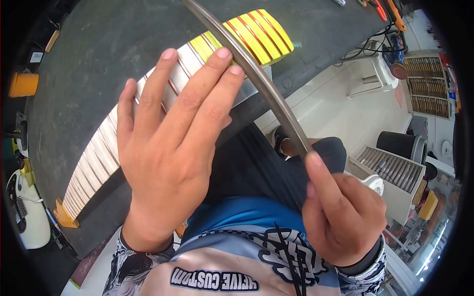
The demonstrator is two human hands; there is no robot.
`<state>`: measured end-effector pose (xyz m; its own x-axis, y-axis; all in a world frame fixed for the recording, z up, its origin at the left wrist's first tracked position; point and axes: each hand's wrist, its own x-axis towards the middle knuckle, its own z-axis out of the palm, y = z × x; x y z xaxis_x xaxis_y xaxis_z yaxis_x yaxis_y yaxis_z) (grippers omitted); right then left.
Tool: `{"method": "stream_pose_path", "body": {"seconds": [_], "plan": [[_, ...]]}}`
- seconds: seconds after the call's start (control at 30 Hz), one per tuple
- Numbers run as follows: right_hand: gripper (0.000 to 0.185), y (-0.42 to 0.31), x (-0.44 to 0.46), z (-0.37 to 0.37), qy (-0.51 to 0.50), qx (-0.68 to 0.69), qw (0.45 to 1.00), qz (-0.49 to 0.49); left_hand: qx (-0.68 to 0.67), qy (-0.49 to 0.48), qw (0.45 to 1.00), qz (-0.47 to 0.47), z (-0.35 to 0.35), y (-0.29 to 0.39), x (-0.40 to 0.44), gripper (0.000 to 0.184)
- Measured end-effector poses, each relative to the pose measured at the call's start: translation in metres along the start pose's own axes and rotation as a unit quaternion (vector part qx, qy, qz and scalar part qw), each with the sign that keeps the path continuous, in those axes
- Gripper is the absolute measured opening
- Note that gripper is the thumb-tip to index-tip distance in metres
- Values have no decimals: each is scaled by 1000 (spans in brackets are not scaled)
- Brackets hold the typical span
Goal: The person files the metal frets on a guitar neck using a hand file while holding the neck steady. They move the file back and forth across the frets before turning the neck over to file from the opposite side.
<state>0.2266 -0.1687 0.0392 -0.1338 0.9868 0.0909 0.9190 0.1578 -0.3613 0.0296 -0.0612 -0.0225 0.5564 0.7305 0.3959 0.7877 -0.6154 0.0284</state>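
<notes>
Grey metal file [273, 95], gripped by my right hand [345, 214], points far-left across the fretted neck [101, 148], which extends near-left to far-right over the dark table [89, 81]; my left hand [173, 130] spreads wide.

Dark tabletop [98, 54]; on it, long white-and-yellow striped piece [101, 150], orange block [66, 215] at narrow end.

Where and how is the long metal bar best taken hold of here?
Probably by its near end, coming from the near right, as the right hand does. The bar is long and slim and slants away across the striped piece, while this end juts past the table edge. Laying the index finger along it should help steady it.
</notes>
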Motion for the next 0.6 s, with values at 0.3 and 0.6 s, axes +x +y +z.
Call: {"method": "stream_pose_path", "body": {"seconds": [0.3, 0.6], "plan": [[48, 7, -103, -20, -43, 20, 999, 22, 16, -11, 1000, 1, 0, -1, 2, 43], [52, -11, -10, -9, -10, 2, 1000, 27, 1, 3, 1000, -5, 0, 1, 1, 42]]}}
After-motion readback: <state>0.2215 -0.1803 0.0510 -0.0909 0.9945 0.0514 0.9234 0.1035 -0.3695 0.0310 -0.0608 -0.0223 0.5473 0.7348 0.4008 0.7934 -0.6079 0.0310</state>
